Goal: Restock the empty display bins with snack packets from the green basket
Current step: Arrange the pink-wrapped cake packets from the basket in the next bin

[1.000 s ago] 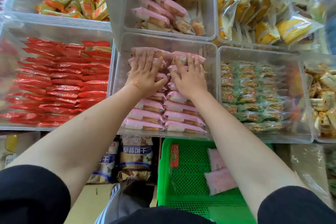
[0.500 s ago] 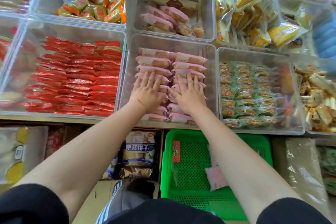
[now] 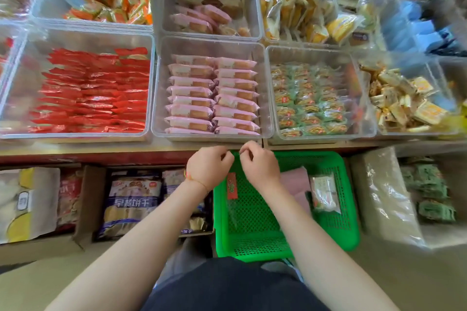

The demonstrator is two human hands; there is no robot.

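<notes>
Both hands withdrawn from pink-packet bin (image 3: pixel 265 98), left hand (image 3: pixel 208 168), right hand (image 3: pixel 260 166) over green basket (image 3: pixel 351 222) rim

We can read 早餐饼干 in white on the blue-banded bag (image 3: pixel 131 203) in the cardboard box below the shelf. Other print we cannot read.

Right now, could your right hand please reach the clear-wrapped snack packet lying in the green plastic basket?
Probably yes: the right hand hovers over the green plastic basket, nothing covers the clear-wrapped snack packet to its right, and it holds nothing visible.
</notes>
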